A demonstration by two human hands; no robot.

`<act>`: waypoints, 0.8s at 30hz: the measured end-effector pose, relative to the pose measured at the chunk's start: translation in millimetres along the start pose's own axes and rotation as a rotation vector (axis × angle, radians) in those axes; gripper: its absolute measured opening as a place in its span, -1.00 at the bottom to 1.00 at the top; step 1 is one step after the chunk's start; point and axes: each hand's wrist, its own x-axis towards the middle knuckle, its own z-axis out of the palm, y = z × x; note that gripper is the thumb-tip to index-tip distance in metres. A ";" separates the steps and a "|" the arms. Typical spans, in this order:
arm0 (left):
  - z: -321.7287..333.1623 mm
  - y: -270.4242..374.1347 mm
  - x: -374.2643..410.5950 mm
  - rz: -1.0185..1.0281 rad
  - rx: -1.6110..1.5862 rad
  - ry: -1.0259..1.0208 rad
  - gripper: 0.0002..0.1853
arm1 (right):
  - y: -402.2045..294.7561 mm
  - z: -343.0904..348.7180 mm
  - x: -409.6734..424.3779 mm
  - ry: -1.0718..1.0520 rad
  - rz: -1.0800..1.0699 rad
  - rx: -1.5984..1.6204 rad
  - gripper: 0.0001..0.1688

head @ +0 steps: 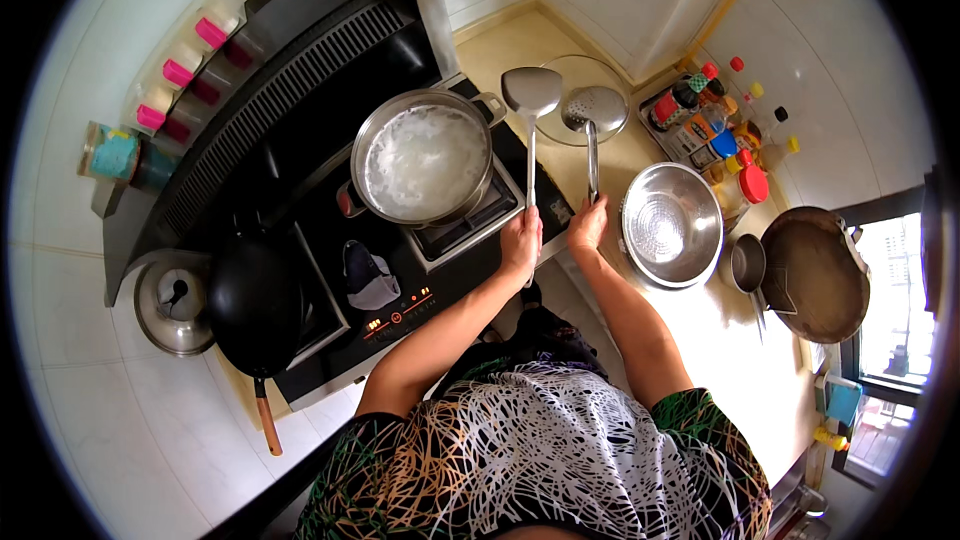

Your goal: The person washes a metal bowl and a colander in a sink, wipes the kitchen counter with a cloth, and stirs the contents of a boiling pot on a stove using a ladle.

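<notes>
My left hand point(521, 240) is closed around the handle of a metal wok spatula point(532, 92), its blade pointing away from me. In my right hand point(588, 225) is the handle of a perforated metal skimmer point(596, 106), whose bowl lies over a round glass lid point(553, 127) on the counter. Left of the spatula, a steel pot point(359, 136) with two side handles stands on the stove, holding cloudy, foamy liquid point(427, 157). A steel basin point(670, 225) with a dimpled or perforated bottom sits to the right of my right hand.
A black wok point(255, 304) rests on the left burner beside a metal lid point(169, 307). A folded cloth point(370, 277) lies near the lit stove panel point(397, 317). Sauce bottles point(682, 101) crowd a tray at the back right. A small saucepan point(747, 262) and a brown wok point(814, 274) stand rightward.
</notes>
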 end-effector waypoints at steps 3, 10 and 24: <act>13.7 -28.0 33.5 0.021 0.112 0.094 -0.54 | 3.4 4.7 2.1 0.046 -0.021 0.037 -0.78; 38.0 -62.5 80.1 -0.036 0.520 0.267 -0.46 | 3.9 0.5 -5.0 0.061 -0.119 0.119 -0.71; 50.8 -81.6 103.8 0.010 0.587 0.340 -0.46 | 7.0 1.7 -21.3 0.022 -0.057 0.146 -0.69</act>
